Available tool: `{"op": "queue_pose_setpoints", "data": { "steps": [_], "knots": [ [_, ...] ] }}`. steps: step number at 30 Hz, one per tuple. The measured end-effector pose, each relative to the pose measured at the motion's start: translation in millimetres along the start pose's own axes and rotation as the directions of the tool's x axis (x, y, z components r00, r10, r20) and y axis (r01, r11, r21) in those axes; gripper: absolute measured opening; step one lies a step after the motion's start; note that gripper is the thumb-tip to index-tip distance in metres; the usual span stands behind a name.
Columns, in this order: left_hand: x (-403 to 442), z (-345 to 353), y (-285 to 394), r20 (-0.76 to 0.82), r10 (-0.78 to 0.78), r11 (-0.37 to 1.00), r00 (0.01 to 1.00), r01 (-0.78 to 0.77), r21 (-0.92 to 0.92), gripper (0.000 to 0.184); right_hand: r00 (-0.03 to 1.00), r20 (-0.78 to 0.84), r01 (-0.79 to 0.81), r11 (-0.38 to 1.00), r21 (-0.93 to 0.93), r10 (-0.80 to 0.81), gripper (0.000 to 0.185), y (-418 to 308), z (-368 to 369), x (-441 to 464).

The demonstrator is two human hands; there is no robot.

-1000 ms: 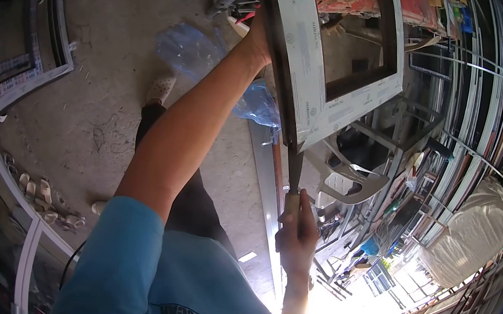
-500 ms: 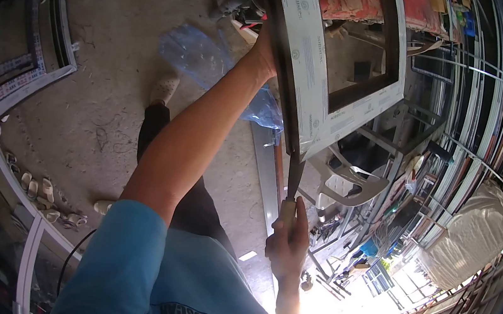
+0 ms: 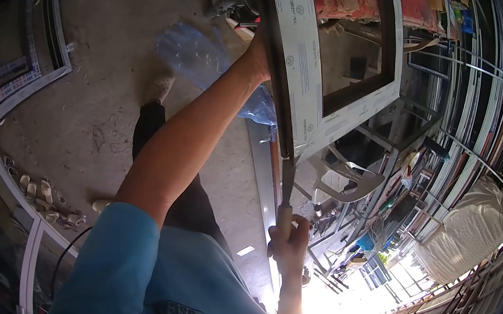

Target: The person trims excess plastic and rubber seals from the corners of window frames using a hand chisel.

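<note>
A window frame [image 3: 298,68], dark with white printed protective film on its face, stands tilted in front of me. My left hand [image 3: 260,53] grips its left edge; the fingers are mostly hidden behind the dark profile. My right hand [image 3: 290,241] is closed around the light wooden handle of a file [image 3: 287,190]. The file's dark flat blade points up, its tip at the frame's lower corner. Whether the blade touches that corner I cannot tell for sure.
Blue plastic film [image 3: 195,54] lies on the concrete floor. A plastic chair [image 3: 350,179] and metal stand [image 3: 394,157] are beyond the frame. Long profiles [image 3: 482,92] are stacked at right. Slippers [image 3: 37,189] and glazed frames [image 3: 15,94] are at left. Red floral cloth [image 3: 348,1] lies behind.
My right hand and the file have drawn down, away from the frame's corner, showing more blade. The frame and my left hand shift slightly left in view.
</note>
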State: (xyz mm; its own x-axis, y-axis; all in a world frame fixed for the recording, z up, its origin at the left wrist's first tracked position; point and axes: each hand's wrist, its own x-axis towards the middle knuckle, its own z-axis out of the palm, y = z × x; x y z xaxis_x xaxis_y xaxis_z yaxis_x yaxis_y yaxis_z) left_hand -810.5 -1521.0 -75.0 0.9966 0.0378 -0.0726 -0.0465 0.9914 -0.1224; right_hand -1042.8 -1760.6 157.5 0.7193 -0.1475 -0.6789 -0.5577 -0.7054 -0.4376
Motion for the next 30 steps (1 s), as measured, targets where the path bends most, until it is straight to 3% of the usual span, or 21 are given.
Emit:
{"op": "queue_pose_setpoints", "data": {
  "steps": [2, 3, 5, 7, 9, 11, 14, 21, 30],
  "knots": [
    [-2, 5, 0, -0.029, -0.005, 1.000, 1.000, 0.005, -0.018, 0.046, 0.980, 0.090, -0.178, 0.984, 0.009, 0.176, 0.046, 6, -9, -2],
    [-3, 8, 0, -0.057, -0.012, 0.999, 0.998, 0.010, -0.037, 0.040, 0.980, 0.090, -0.179, 0.984, 0.009, 0.177, 0.046, 15, -13, -1],
    [-2, 6, -3, -0.045, 0.021, 1.000, 0.999, -0.022, -0.022, 0.041, 0.950, 0.249, -0.274, 0.888, 0.369, 0.190, 0.055, 32, -19, -1],
    [1, 0, -5, -0.027, 0.056, 0.998, 0.998, -0.056, -0.003, 0.043, 0.946, 0.245, -0.295, 0.881, 0.371, 0.214, 0.058, 27, -22, -2],
    [1, -5, -1, -0.015, -0.011, 1.000, 1.000, 0.011, 0.022, 0.058, 0.939, 0.247, -0.321, 0.871, 0.371, 0.240, 0.062, 20, -19, -3],
    [1, -5, -2, 0.006, -0.037, 0.999, 0.999, 0.037, -0.037, 0.059, 0.981, 0.133, -0.176, 0.923, 0.343, 0.138, 0.055, 13, -12, -3],
    [-2, -2, -2, 0.033, -0.058, 0.992, 0.998, 0.061, -0.109, 0.058, 0.990, 0.090, -0.133, 0.943, 0.306, 0.110, 0.055, 12, -9, -5],
    [-2, -8, -4, 0.101, -0.048, 0.997, 0.994, 0.053, -0.055, 0.055, 0.965, -0.092, -0.216, 0.941, 0.259, 0.246, 0.049, -7, 10, -2],
    [-4, -7, -3, 0.042, -0.055, 0.998, 0.998, 0.055, -0.003, 0.060, 0.972, -0.082, -0.195, 0.952, 0.237, 0.220, 0.050, -9, 10, 4]
  ]
}}
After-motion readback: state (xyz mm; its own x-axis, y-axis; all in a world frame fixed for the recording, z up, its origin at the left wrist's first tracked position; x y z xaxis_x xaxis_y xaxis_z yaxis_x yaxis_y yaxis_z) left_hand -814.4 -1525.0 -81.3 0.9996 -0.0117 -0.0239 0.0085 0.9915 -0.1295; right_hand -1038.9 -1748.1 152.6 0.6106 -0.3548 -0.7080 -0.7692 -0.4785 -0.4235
